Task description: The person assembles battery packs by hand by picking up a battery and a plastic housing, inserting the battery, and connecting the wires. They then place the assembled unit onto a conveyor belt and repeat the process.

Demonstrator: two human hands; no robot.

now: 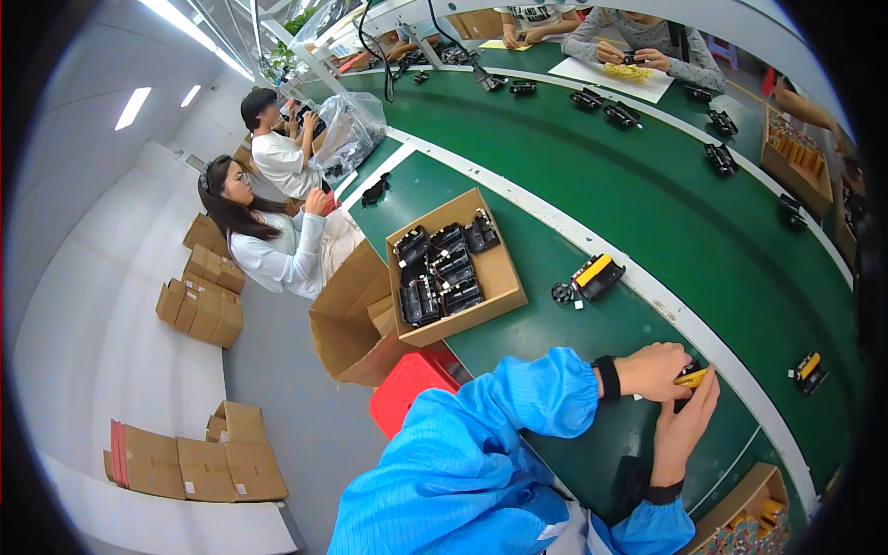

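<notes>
Close to the white rail of the green workbench (518, 342), my two hands meet around a small black plastic housing with a yellow piece on it (691, 378). My left hand (653, 371) grips it from the far side, fingers curled over. From the near side my right hand (683, 431) closes on it, thumb and fingers pressing at the yellow part. Much of the housing is hidden by my fingers. Farther left on the bench lies another black housing with a yellow strip (597, 276), beside a small round black part (561, 293).
An open cardboard box (504, 303) holds several black housings with wires, left of my arms. A box of orange and green parts (740, 499) stands at lower right. Beyond the rail, a green conveyor (555, 157) carries several housings. Below is a red stool (407, 388). Co-workers sit around.
</notes>
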